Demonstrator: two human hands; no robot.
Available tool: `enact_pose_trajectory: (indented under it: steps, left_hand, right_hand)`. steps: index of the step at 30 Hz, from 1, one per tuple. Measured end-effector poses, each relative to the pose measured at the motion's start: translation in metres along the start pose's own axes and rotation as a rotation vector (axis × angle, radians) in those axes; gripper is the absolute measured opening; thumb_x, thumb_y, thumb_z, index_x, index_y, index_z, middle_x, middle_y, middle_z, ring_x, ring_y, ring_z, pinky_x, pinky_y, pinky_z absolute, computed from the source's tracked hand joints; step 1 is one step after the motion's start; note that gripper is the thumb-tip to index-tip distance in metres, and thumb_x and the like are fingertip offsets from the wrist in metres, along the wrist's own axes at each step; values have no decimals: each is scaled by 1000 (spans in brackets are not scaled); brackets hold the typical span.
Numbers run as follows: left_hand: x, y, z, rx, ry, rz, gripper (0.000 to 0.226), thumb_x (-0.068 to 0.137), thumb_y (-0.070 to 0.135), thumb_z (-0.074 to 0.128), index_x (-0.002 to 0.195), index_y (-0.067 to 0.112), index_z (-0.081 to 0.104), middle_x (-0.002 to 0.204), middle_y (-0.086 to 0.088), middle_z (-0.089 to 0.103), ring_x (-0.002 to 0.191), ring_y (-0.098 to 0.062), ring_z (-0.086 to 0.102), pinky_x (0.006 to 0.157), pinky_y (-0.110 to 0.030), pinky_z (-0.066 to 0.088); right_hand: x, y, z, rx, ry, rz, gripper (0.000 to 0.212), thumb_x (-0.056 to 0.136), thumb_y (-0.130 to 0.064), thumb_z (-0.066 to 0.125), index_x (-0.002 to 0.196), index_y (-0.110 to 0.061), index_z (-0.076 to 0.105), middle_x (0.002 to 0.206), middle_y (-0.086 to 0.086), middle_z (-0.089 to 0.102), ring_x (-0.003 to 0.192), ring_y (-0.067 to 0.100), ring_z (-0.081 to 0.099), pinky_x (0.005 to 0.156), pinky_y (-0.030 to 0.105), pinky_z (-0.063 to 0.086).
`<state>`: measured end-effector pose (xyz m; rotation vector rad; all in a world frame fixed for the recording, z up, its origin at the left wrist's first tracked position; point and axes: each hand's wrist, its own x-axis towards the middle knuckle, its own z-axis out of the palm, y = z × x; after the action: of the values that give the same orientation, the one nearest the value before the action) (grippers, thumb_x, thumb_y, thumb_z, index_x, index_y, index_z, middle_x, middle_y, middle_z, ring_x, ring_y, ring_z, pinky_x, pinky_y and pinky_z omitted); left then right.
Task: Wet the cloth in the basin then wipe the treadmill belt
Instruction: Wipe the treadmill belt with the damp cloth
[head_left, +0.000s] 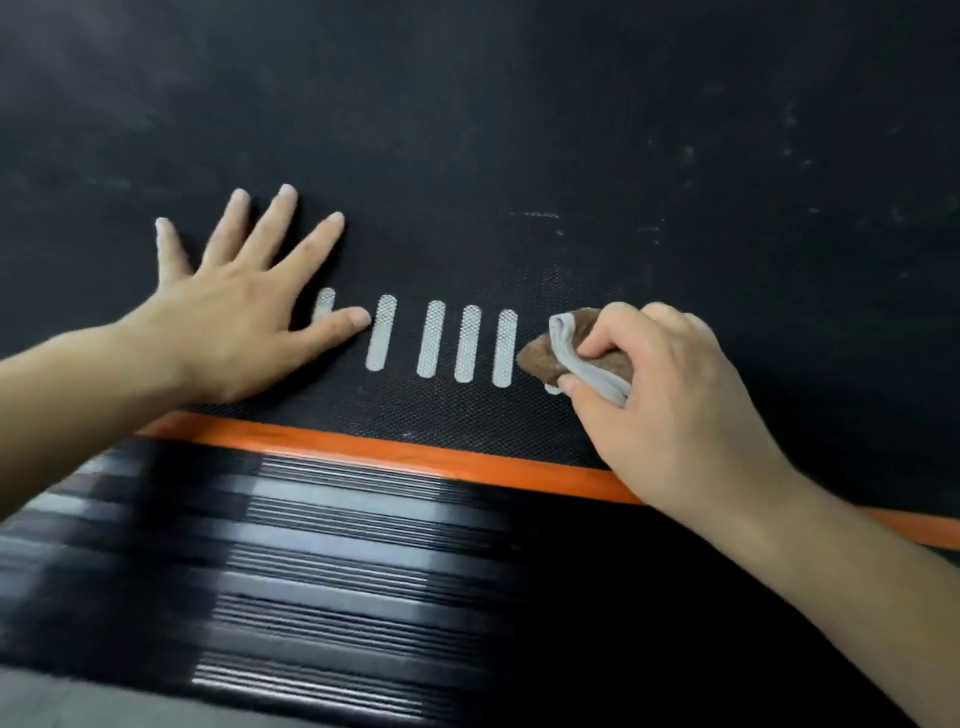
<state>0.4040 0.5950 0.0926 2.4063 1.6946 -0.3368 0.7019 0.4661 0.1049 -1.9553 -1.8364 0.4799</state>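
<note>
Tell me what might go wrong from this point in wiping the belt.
1. The left hand lies flat on the black textured treadmill belt; if weight rests there, the belt may slip under it.
2. The right hand grips the brown and grey cloth bunched small, so the hand itself may scrape the belt.
3. Far right, pale specks on the belt may get missed.

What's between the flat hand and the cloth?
Four white stripes on the treadmill belt lie between the left hand and the cloth, in the head view.
</note>
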Motion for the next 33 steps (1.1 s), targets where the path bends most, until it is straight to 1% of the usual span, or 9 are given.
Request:
enact_pose_trajectory:
  steps: [5,9,11,15,17,21,25,28,33]
  left_hand:
    - [0,-9,5,-48,-54,-10,91,73,91,3,153,53,-13,167,10,-21,153,-20,-23,114,-73,-6]
    - [0,-12,8,-91,-32,24,87,76,86,5,154,52,-10,167,11,-22,152,-18,-26,115,-70,-12]
    - [-2,-22,6,-145,-36,102,82,80,81,7,155,52,-7,166,14,-21,151,-14,-28,117,-66,-14]
    - [-10,-82,-1,-138,4,248,82,85,76,11,159,42,-1,167,16,-11,152,-7,-19,124,-46,-9]
    - [-11,-126,0,-73,8,208,88,83,80,11,160,39,-1,168,14,-12,153,-11,-18,124,-49,-8]
    - [-7,-203,-2,-85,-12,141,93,81,83,12,160,38,-1,168,11,-13,154,-14,-18,124,-54,-7]
    - [-11,-249,0,-111,26,190,89,85,78,15,161,34,5,170,4,-7,155,-17,-14,124,-52,-6]
    - [-13,-281,1,-149,48,148,83,89,73,19,161,33,9,170,0,-5,156,-21,-11,124,-56,-5]
    - [-18,-334,1,-289,52,236,70,97,57,27,160,25,23,170,-7,4,156,-27,-4,123,-46,-6]
  right_hand:
    - [3,-6,5,37,-15,-26,20,80,-27,79,84,-20,60,80,-4,51,81,24,52,69,34,40]
    - [8,-29,18,72,-40,-55,18,77,-27,81,79,-23,63,75,-10,50,76,15,51,65,19,32]
    - [13,-46,28,83,-77,-47,16,77,-32,80,82,-26,66,80,-12,53,82,11,53,68,12,34]
    - [28,-91,52,111,-127,-52,18,73,-42,73,87,-30,70,87,-14,60,92,7,57,79,9,37]
    - [36,-118,68,140,-133,-38,19,72,-44,73,87,-32,71,86,-15,60,91,5,58,80,8,37]
    - [54,-174,105,142,-120,-29,21,73,-43,76,90,-31,72,87,-14,61,92,7,58,81,18,44]
    - [72,-232,141,127,-113,-13,21,75,-42,76,92,-30,72,88,-15,61,90,8,58,77,23,48]
    - [83,-275,168,139,-109,0,22,76,-40,77,94,-29,72,90,-13,61,91,10,58,78,32,52]
    - [100,-348,212,148,-127,-10,24,75,-33,84,95,-25,73,90,-6,64,86,16,58,79,44,51]
